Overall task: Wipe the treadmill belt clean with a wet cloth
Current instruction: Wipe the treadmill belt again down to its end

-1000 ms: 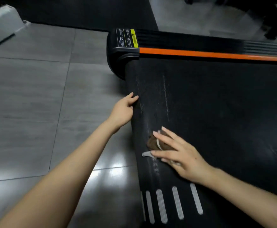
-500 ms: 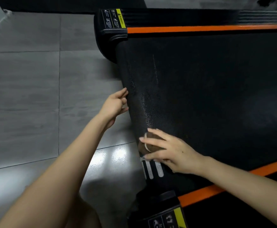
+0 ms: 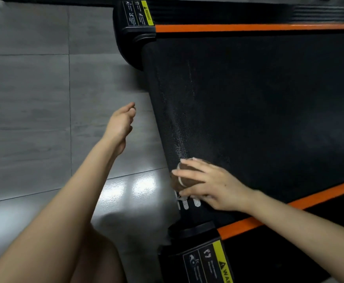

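The black treadmill belt (image 3: 259, 111) fills the right half of the view, with a pale wet streak near its rear edge. A brown cloth (image 3: 184, 176) with a white trim lies on the belt at that edge, just above several white stripes. My right hand (image 3: 210, 184) presses flat on the cloth with fingers spread. My left hand (image 3: 122, 123) hovers over the floor left of the belt, fingers loosely together, touching nothing.
Orange side rails (image 3: 248, 28) run along both sides of the belt. Black end caps with yellow warning labels (image 3: 138, 15) sit at the rear corners. Grey floor tiles (image 3: 34, 99) lie to the left, and my bare knee (image 3: 97, 260) shows at the bottom.
My left hand has come off the belt's rear edge and drifted left over the floor. My right hand has slid the cloth down toward the white stripes.
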